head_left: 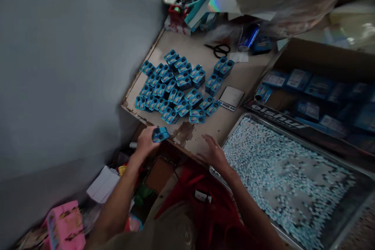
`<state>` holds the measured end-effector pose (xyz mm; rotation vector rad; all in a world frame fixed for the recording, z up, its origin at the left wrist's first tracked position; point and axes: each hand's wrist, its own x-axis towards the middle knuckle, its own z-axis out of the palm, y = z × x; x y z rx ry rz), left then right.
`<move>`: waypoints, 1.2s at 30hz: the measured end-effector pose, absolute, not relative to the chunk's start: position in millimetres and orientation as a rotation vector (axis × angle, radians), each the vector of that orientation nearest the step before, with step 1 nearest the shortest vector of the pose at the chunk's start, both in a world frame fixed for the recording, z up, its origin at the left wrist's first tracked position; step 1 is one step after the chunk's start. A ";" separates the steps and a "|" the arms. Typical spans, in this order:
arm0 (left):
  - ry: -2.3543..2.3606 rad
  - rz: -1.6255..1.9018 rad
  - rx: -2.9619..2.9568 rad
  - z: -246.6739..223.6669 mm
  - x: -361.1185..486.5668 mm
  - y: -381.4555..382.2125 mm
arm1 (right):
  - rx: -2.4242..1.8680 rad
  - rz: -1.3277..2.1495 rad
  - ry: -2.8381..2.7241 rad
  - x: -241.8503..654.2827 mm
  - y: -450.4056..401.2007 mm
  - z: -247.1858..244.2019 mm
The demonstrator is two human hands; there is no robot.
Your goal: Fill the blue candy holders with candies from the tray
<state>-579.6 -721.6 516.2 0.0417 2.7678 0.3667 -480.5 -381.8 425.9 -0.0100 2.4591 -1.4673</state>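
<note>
In my left hand (pixel 147 140) are small blue boxes (pixel 160 134), gripped just off the table's front edge. Dark round spots show on their tops. My right hand (pixel 213 150) is held over the front of the table (pixel 211 127), fingers spread and holding nothing. Beyond both hands, many similar blue boxes (pixel 181 82) stand upright in close pairs and rows. To their right lies a small flat digital scale (pixel 231 97). Near my right forearm is a metal tray (pixel 249 116) full of small pale blue and white pieces (pixel 281 172).
A large carton (pixel 316 54) with blue packets stands behind the tray. Black scissors (pixel 221 50) and a blue can (pixel 248 37) lie at the back, near a filled teal basket (pixel 202 6). A wall (pixel 73 66) borders the left. Pink packaging (pixel 66 224) sits low left.
</note>
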 end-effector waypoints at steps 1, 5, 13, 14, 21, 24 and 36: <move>2.748 0.358 0.088 512.5 -595.0 -739.9 | 0.015 -1.443 2.482 -473.6 -370.0 419.7; 2.744 0.486 0.291 496.1 -668.5 -781.6 | 0.098 -1.247 2.571 -445.0 -320.4 410.1; 3.052 0.616 0.476 499.2 -697.3 -753.2 | 0.371 -1.107 2.772 -423.3 -256.8 444.6; 3.075 0.612 0.516 508.7 -694.7 -740.2 | 0.425 -1.132 2.821 -423.3 -245.7 453.6; 2.928 0.656 1.171 572.5 -767.1 -506.7 | 1.056 -1.179 3.128 -507.6 -117.1 525.9; 2.519 0.554 1.457 584.2 -816.6 -363.7 | 1.005 -0.886 2.975 -586.5 -56.8 529.6; 2.111 -0.060 1.497 516.9 -819.0 -231.0 | 1.072 -0.972 2.396 -692.9 11.0 440.1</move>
